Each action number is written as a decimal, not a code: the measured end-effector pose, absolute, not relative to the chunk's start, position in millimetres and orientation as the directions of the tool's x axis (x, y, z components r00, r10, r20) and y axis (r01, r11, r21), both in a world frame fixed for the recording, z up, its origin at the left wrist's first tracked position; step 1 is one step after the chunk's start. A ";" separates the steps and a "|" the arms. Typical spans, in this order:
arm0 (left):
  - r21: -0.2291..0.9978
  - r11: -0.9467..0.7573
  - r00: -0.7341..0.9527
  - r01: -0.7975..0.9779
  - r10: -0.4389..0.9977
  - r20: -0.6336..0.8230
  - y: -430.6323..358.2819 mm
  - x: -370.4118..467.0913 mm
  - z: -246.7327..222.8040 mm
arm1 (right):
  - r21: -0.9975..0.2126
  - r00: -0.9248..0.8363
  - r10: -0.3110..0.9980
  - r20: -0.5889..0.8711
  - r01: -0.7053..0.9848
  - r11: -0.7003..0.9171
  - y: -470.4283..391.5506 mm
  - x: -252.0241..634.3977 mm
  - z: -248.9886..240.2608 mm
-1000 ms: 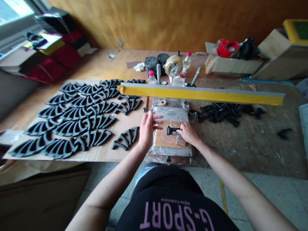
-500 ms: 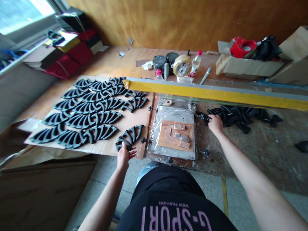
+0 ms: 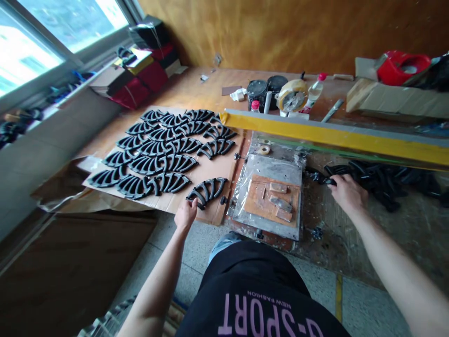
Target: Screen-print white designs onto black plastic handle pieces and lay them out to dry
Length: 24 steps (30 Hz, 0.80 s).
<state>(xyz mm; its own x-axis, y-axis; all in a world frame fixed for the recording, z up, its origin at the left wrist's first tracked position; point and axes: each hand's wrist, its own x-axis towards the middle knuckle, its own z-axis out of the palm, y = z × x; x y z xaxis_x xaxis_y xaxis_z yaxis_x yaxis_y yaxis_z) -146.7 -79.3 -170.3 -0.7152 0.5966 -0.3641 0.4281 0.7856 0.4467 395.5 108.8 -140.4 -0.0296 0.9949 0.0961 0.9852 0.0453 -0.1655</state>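
Observation:
At the front edge of a cardboard sheet (image 3: 164,202), my left hand (image 3: 185,214) pinches the near end of a black curved piece (image 3: 199,202). This piece lies beside several similar ones, side by side in a short fan-shaped row (image 3: 214,188). Longer rows of the same black pieces (image 3: 161,164) cover the sheet further left. On the right, my right hand (image 3: 349,193) has its fingertips closed on the end of a small black piece (image 3: 329,181), next to a loose heap of black pieces (image 3: 379,180). The palm hides part of that heap.
Between my hands lies a plastic-covered plate (image 3: 242,206) with a brown board (image 3: 257,206) and small blocks. A yellow-and-grey bar (image 3: 315,130) crosses above the table. Behind it stand a tape roll (image 3: 293,96), a bottle (image 3: 315,89) and black tins (image 3: 257,89).
The view has swung left, so everything sits further right in the picture. My left hand's spread fingers have closed on the end of a curved piece. My right hand stays by the heap.

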 end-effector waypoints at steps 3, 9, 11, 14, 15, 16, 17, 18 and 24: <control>0.363 0.593 -0.620 0.719 0.783 -0.053 -80.3 -113.7 -168.6 | -0.528 0.080 0.983 0.165 0.849 0.020 94.7 369.0 -120.1; 0.299 0.586 -0.582 0.753 0.805 -0.111 -57.9 -69.7 -180.7 | -0.902 -0.050 0.987 0.152 0.401 0.159 48.3 281.8 -126.8; 0.296 0.612 -0.608 0.733 0.785 -0.120 -51.0 -68.6 -182.7 | -0.825 -0.190 0.958 0.215 0.489 0.282 37.7 263.3 -134.6; 0.284 0.638 -0.636 0.715 0.763 -0.115 -46.5 -69.7 -184.1 | -0.610 -0.338 0.899 0.277 0.662 0.436 28.9 250.2 -137.9; 0.283 0.639 -0.638 0.715 0.762 -0.110 -46.5 -70.0 -184.2 | -0.523 -0.378 0.879 0.290 0.707 0.476 27.1 246.9 -136.0; 0.283 0.635 -0.634 0.719 0.766 -0.106 -46.9 -70.1 -184.1 | -0.442 -0.419 0.857 0.299 0.735 0.514 25.5 242.3 -132.7; 0.284 0.628 -0.627 0.725 0.772 -0.106 -47.6 -70.1 -183.9 | -0.380 -0.461 0.832 0.309 0.742 0.552 24.1 235.6 -128.6; 0.283 0.622 -0.621 0.730 0.777 -0.105 -48.4 -70.1 -183.5 | -0.343 -0.502 0.805 0.316 0.731 0.590 22.7 226.0 -124.2; 0.252 0.647 -0.648 0.720 0.756 -0.092 -49.4 -67.9 -183.8 | -0.500 -0.737 0.659 0.154 0.517 0.695 22.8 108.2 -120.4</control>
<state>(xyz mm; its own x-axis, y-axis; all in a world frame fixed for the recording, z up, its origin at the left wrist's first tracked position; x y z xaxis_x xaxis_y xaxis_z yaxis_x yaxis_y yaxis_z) -67.9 -49.4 -183.8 -0.6475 0.7565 -0.0920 0.7199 0.6468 0.2517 108.2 22.8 -120.4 -0.7366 0.6586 0.1536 0.5170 0.6948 -0.4999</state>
